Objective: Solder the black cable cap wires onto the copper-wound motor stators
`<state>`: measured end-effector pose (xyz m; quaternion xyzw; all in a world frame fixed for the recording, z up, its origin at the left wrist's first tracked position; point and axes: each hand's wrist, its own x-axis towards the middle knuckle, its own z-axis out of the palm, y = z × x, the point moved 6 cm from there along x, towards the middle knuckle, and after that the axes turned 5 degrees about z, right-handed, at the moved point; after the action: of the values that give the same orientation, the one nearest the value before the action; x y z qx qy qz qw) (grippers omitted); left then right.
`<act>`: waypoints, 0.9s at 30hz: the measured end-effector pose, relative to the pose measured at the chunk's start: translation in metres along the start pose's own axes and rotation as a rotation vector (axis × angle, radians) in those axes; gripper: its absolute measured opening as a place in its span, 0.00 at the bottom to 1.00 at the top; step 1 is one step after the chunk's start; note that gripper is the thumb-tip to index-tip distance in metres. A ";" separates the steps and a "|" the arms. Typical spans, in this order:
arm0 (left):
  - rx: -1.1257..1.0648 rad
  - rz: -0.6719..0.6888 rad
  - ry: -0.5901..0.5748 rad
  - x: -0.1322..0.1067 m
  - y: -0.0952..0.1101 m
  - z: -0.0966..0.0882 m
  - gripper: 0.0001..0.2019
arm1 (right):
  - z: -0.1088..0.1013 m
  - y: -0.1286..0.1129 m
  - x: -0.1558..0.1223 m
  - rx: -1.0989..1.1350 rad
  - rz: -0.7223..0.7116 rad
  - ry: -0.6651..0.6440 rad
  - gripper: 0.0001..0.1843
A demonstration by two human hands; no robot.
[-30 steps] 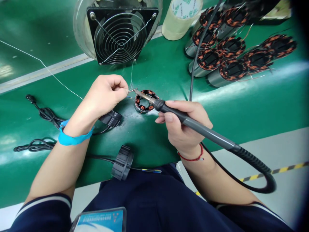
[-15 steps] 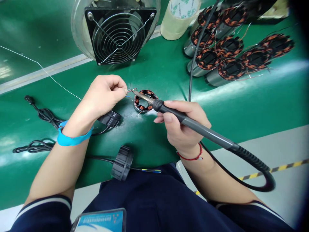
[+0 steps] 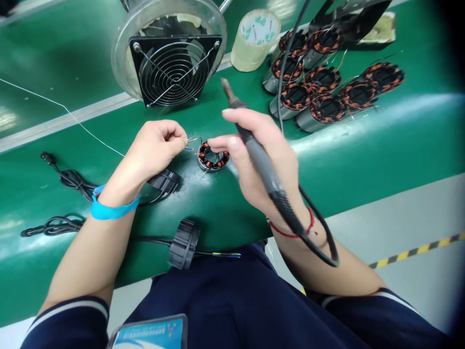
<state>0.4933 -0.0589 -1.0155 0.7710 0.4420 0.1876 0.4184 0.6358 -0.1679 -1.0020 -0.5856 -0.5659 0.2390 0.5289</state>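
My left hand [image 3: 162, 145] is closed in a pinch on thin wires [image 3: 190, 141], left of a motor stator [image 3: 204, 164] with copper windings that sits on the green bench. One wire runs from the pinch to the stator's rim. In my right hand [image 3: 269, 160] is a soldering iron [image 3: 259, 157], its tip raised and pointing up and away from the stator. The thumb and a fingertip of that hand reach close to the stator's upper right side; contact is unclear. Under my left wrist lies a black cap with a cable [image 3: 165, 181].
A fan with a wire guard [image 3: 176, 72] stands behind the stator, beside a tape roll [image 3: 254, 41]. Several wound stators [image 3: 323, 109] stand back right, crossed by the iron's cord. A second black cap [image 3: 184, 244] with wire ends lies at the front edge. Solder wire [image 3: 90, 132] stretches left.
My right hand has swung the soldering iron's tip up and away from the wires at the stator. My left hand keeps its pinch almost in place. The camera view has shifted slightly.
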 end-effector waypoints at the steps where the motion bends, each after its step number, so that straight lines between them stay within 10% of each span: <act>1: -0.002 0.003 0.001 0.000 0.000 0.000 0.04 | 0.004 0.000 0.002 -0.030 0.001 -0.025 0.15; 27: -0.038 0.042 0.008 -0.003 -0.001 -0.005 0.04 | 0.043 0.024 -0.001 -0.119 -0.096 0.089 0.24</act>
<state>0.4881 -0.0587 -1.0128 0.7712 0.4239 0.2077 0.4271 0.6074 -0.1492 -1.0374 -0.5984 -0.5822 0.1530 0.5287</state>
